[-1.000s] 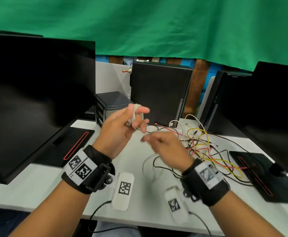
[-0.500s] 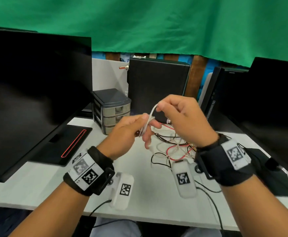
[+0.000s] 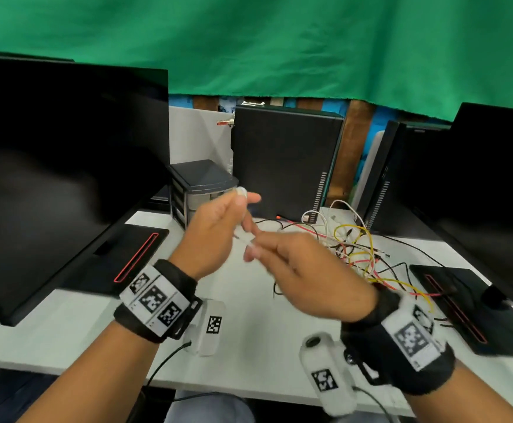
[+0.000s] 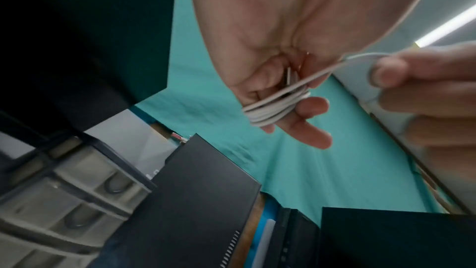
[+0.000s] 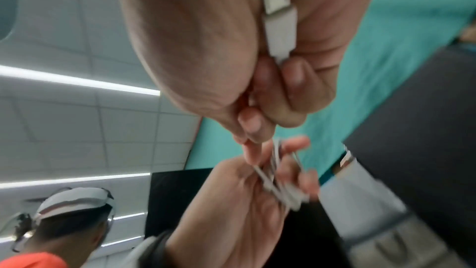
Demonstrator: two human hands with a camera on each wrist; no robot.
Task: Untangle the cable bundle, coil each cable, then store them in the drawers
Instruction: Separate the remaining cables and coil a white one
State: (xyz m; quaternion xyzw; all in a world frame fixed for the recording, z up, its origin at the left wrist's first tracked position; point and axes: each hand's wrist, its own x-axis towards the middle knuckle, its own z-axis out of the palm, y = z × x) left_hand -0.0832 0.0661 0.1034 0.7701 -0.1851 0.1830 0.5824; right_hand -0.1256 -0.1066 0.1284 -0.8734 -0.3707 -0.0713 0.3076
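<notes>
White cable [image 4: 276, 107] sits wound in several loops around the fingers of the left hand [image 3: 215, 230], held up above the desk [image 3: 66, 325] in front of the drawers [image 3: 200, 190]. The right hand [image 3: 307, 276] pinches the cable's free end, its plug [image 5: 279, 19] lying against the palm. Other cables [image 3: 355, 251] lie tangled on the desk to the right.

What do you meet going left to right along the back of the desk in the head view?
Large black monitor → small grey drawer unit → upright black computer tower → tangle of yellow, red, white and black cables → second black monitor.
</notes>
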